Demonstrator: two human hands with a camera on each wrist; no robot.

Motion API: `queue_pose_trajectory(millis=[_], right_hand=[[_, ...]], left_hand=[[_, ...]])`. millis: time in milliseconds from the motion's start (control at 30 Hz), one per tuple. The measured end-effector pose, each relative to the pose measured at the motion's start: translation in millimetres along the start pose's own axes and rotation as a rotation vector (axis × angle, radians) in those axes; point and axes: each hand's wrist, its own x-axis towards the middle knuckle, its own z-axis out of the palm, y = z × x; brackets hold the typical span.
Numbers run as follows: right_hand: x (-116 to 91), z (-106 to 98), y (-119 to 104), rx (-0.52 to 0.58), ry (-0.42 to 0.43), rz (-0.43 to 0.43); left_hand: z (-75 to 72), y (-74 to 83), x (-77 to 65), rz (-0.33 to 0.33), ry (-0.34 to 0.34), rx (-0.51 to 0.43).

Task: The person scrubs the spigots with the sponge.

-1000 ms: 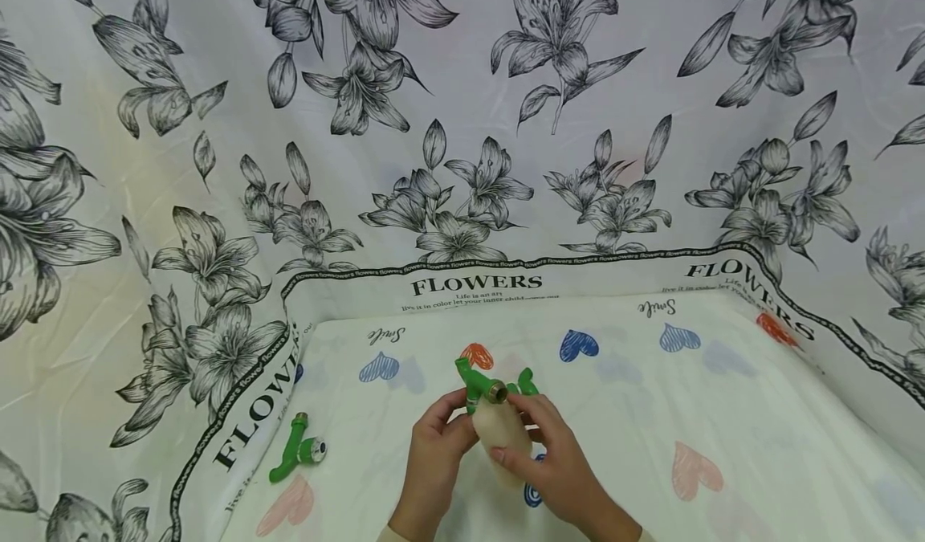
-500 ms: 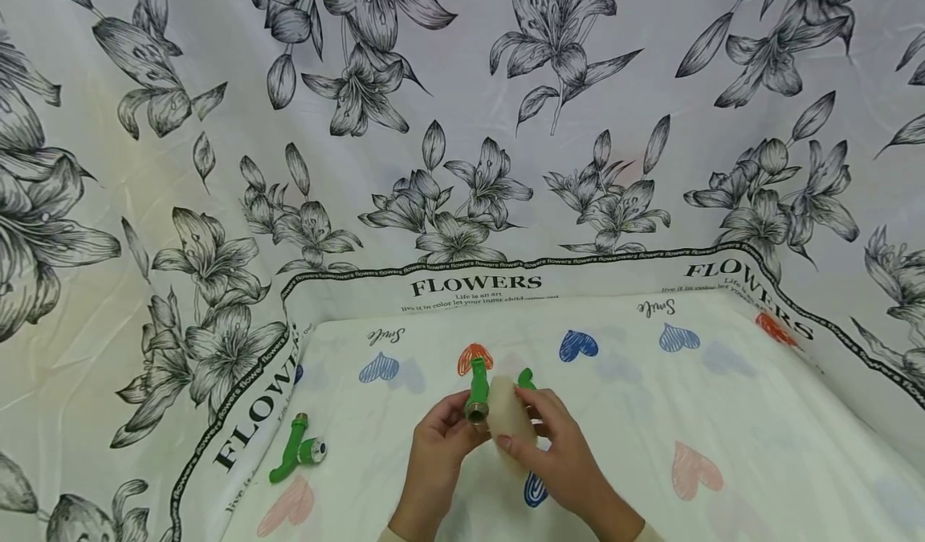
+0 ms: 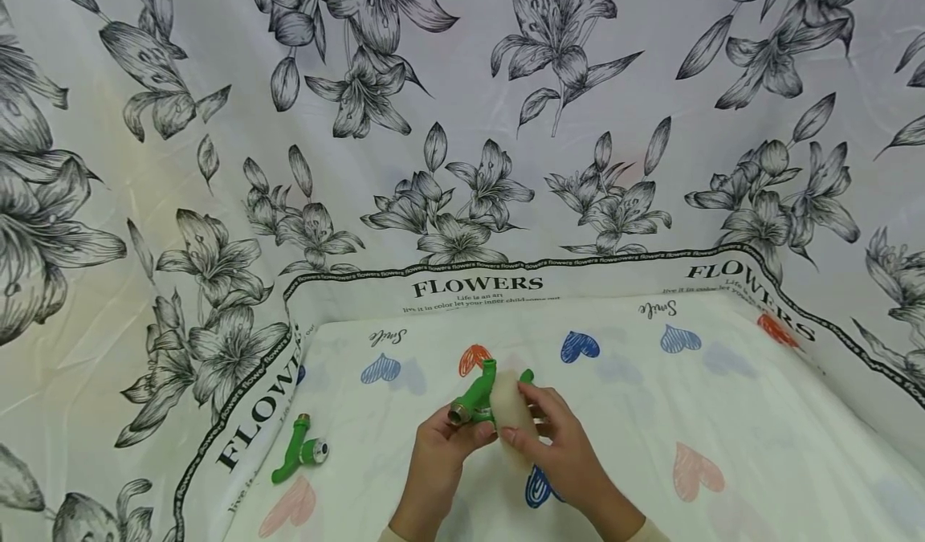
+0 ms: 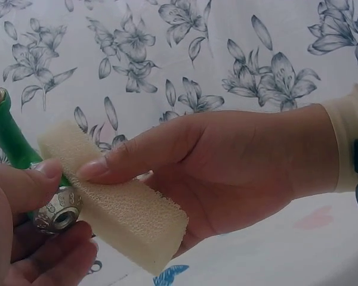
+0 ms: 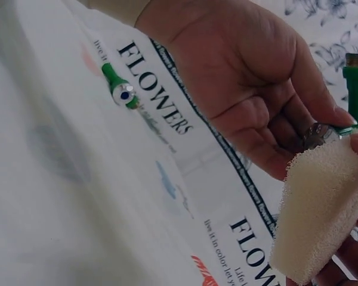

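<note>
Nearest in my head view, beige sleeves [image 3: 654, 532] lead to two bare hands. The right hand [image 3: 564, 442] pinches the sponge [image 3: 509, 413], thumb flat on one broad face and fingers bent behind it; I judge that this leaves an edge free to press on metal. The left hand [image 3: 444, 446] holds the tap [image 3: 473, 401]; through the left wrist camera I see its thumb and fingers closed round the silver collar [image 4: 58, 211], probably so the green body lies exposed and can be turned. Tap and sponge are held up above the cloth [image 3: 621, 446], side by side and seemingly touching.

The sponge is a thick cream block with coarse, open pores. The tap looks hard and smooth, with a bent spout, a brass-coloured threaded end and raised patterning round the holed collar.

To my left, well apart, a loose tap [image 3: 298, 451] lies on the cloth, perhaps placed there for elbow room. Just past the sponge shows the green end of what I take for a half-hidden tap [image 3: 527, 376]. Farthest off, a flower-printed curtain [image 3: 462, 108] hangs in soft folds.
</note>
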Motion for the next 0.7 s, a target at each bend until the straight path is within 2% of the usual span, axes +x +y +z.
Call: queue_pose_trajectory(millis=[200, 433, 700], right_hand=[[-2.6, 2.7, -6.1, -0.009, -0.037, 0.023], [-9.0, 3.6, -12.1, -0.008, -0.080, -0.026], [-10.0, 6.3, -9.1, 0.002, -0.072, -0.099]], left_hand=[[-1.8, -3.2, 2.2, -0.007, 0.030, -0.016], [-2.0, -3.9, 3.8, -0.015, 0.088, -0.052], [0.9, -0.3, 3.0, -0.038, 0.119, 0.016]])
